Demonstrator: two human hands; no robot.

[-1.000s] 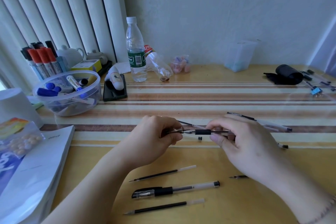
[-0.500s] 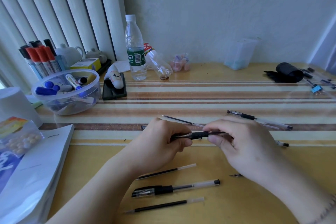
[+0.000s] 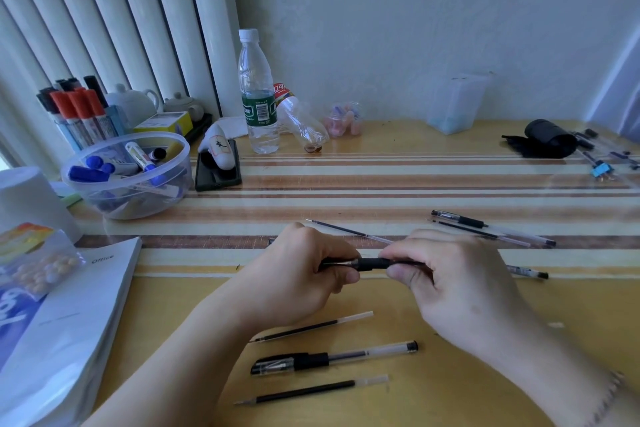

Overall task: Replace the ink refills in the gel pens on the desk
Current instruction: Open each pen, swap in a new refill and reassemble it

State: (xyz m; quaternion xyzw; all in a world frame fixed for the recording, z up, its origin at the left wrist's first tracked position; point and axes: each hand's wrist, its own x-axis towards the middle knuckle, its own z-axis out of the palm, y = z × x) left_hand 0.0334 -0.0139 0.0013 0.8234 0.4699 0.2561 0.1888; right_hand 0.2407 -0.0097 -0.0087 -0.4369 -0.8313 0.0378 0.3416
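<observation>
Both hands are gripping one gel pen (image 3: 372, 263) level above the desk (image 3: 450, 374): the left hand (image 3: 304, 282) is pinching its tip end, the right hand (image 3: 450, 282) is curling round its barrel. Nearer than that pen are lying two loose refills (image 3: 311, 326) with a capped pen (image 3: 332, 359) between them. Beyond it is standing a water bottle (image 3: 258, 97).

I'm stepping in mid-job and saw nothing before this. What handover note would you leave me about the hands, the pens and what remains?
Left hand and right hand both grip one black pen above the desk, pinching it at its grip section; whether it is opening or closing cannot be told.
Near the desk's front edge: two loose refills with a capped pen between them.
Behind the hands: a thin refill; further right, another pen.
Done: unclear.
Left: finish the held pen, then the others.
</observation>
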